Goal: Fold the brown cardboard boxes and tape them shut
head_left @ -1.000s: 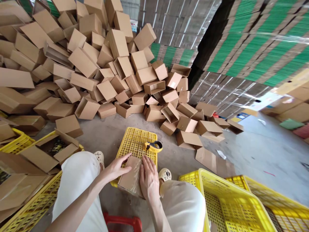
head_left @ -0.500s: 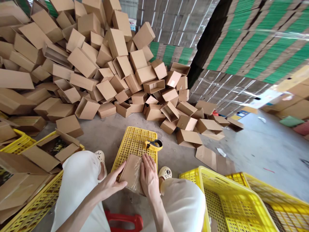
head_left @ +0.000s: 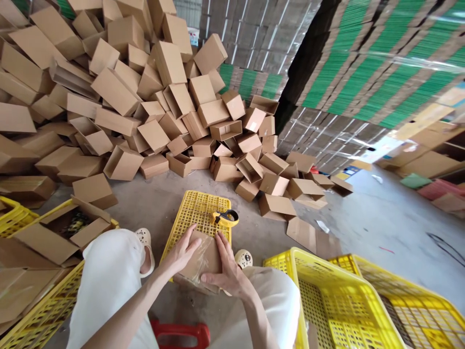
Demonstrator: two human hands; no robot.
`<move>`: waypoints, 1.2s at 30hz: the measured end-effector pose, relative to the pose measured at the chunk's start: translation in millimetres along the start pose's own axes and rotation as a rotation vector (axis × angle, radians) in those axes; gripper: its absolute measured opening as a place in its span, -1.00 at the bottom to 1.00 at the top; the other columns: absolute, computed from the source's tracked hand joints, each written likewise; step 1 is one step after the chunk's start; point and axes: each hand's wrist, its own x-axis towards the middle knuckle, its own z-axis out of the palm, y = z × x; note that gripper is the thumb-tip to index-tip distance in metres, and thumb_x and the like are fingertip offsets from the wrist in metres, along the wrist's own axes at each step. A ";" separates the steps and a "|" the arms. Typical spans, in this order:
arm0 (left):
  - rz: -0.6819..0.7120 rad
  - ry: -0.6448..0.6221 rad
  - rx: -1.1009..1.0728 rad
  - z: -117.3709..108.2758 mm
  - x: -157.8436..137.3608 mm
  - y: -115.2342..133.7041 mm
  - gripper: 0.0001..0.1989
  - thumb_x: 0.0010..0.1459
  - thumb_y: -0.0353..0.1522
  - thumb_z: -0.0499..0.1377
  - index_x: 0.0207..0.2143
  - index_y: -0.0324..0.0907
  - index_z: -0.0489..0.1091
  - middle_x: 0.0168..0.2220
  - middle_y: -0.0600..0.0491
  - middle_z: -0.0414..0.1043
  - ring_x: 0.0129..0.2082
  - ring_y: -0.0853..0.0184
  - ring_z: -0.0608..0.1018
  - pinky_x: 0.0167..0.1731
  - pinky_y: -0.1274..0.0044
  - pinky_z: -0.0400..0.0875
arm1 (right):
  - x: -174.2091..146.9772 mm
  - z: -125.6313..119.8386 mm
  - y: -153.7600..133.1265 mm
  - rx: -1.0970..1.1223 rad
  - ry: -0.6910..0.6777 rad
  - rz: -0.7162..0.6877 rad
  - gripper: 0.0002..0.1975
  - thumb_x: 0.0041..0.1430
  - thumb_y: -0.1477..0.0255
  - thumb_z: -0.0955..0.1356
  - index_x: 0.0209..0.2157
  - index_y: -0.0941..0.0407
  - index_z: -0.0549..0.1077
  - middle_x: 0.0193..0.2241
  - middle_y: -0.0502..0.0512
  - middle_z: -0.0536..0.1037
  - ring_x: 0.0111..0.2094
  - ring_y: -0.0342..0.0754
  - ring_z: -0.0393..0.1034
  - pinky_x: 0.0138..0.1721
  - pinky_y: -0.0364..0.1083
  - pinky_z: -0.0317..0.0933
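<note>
A small cardboard box (head_left: 210, 255) with clear shiny tape over its top sits on the near end of an upturned yellow plastic crate (head_left: 194, 206), between my knees. My left hand (head_left: 183, 253) holds the box along its left side, fingers pointing forward. Against the right side lies my right hand (head_left: 231, 271), its thumb reaching across the top near the front edge. Just beyond the box, a yellow and black tape dispenser (head_left: 225, 218) rests on the crate. The undersides of the box and some fingertips are hidden.
A big heap of open cardboard boxes (head_left: 152, 135) fills the floor ahead. Yellow crates (head_left: 341, 300) stand at my right; another yellow crate (head_left: 54, 303) with cartons is at my left. Part of a red stool (head_left: 180, 329) shows below. Bundled flat cardboard (head_left: 363, 63) is stacked behind.
The box has been turned, so its taped part lies nearer my left hand. My left hand has moved forward along the box, and the right thumb now spreads over the top.
</note>
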 end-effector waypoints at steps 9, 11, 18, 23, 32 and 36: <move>-0.086 -0.008 0.020 -8.1 -12.8 18.6 -0.43 0.44 -0.11 -0.01 0.42 0.00 0.13 0.48 -0.01 0.18 0.47 0.13 0.25 0.42 0.25 0.16 | 33.8 -8.5 -20.4 -0.135 0.243 0.134 -0.65 0.47 0.22 0.26 -0.12 -0.03 0.69 -0.21 0.08 0.74 -0.20 0.04 0.66 -0.15 -0.11 0.43; -0.094 -0.005 0.019 -8.3 -11.9 21.4 -0.43 0.44 -0.10 -0.02 0.42 0.00 0.13 0.48 -0.01 0.18 0.47 0.12 0.26 0.41 0.25 0.16 | 41.3 -13.8 -23.6 -0.278 0.217 0.160 -0.63 0.48 0.22 0.26 -0.23 -0.06 0.70 -0.33 0.06 0.74 -0.30 0.03 0.66 -0.27 -0.13 0.39; -0.069 -0.011 0.005 -5.0 -9.2 11.5 -0.41 0.44 -0.09 -0.04 0.43 -0.04 0.10 0.50 -0.03 0.13 0.49 0.15 0.21 0.45 0.28 0.09 | 29.2 -13.8 -30.0 -0.370 0.159 0.033 -0.68 0.48 0.22 0.29 0.07 -0.05 0.61 -0.06 0.11 0.72 -0.06 0.05 0.66 -0.10 -0.12 0.47; -0.025 0.019 -0.004 -1.2 -7.9 1.6 -0.43 0.44 -0.10 -0.02 0.42 -0.02 0.10 0.49 -0.03 0.16 0.49 0.17 0.21 0.46 0.26 0.07 | 8.9 2.7 -16.4 -0.398 0.198 -0.068 -0.45 0.39 0.24 0.39 0.34 0.09 0.40 0.29 0.27 0.46 0.34 0.18 0.34 0.30 0.13 0.34; -0.012 0.008 -0.027 2.0 -5.3 -5.7 -0.39 0.43 -0.08 -0.03 0.42 -0.11 0.09 0.51 -0.11 0.10 0.51 0.18 0.16 0.47 0.28 0.04 | -36.0 27.5 -18.1 -0.452 0.217 -0.119 -0.23 0.34 0.27 0.43 0.48 0.03 0.16 0.42 0.23 0.27 0.41 0.26 0.20 0.31 0.25 0.33; 0.003 0.021 -0.018 3.5 -4.7 -10.4 -0.40 0.43 -0.08 0.00 0.42 -0.06 0.09 0.50 -0.09 0.11 0.50 0.19 0.17 0.47 0.28 0.06 | -50.5 40.0 -16.4 -0.424 0.226 -0.057 -0.19 0.34 0.26 0.42 0.51 -0.01 0.07 0.45 0.21 0.20 0.44 0.28 0.14 0.30 0.27 0.32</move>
